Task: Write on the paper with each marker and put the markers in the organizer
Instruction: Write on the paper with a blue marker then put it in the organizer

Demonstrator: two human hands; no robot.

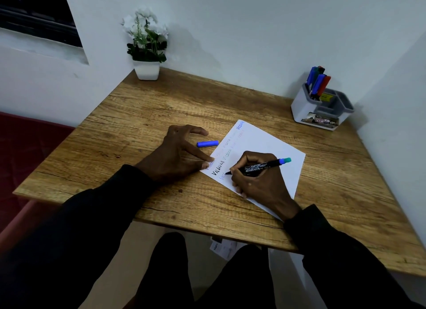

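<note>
The right hand (258,177) has its grip closed around one black-barrelled marker (260,166), whose tip rests on the paper (272,145) at the start of a faint blue word. The marker's long axis runs from that tip, low and toward the desk's left edge, up and back to its blue-and-teal tail, which points toward the right edge. Its loose blue cap (207,143) lies flat on the bare desk (161,105) just off the paper's left corner, long axis roughly parallel to the near edge. That cap sits just beside the spread fingers of the left hand (177,156), well nearer to it than to the writing hand. The left hand's grip is open and empty, with two fingertips pressing the paper's left corner to keep it steady.

I judge the coming move to be finishing the word, then recapping, so the left hand is the natural one to fetch the cap.

The organizer (322,108) stands at the far right corner of the desk, well apart from both hands and nearer the right one. About five markers stand in its tall rear compartment; overlap makes the count unsure. One sheet of paper, one loose cap, one marker in hand. A potted plant (147,45) occupies the far left corner.
</note>
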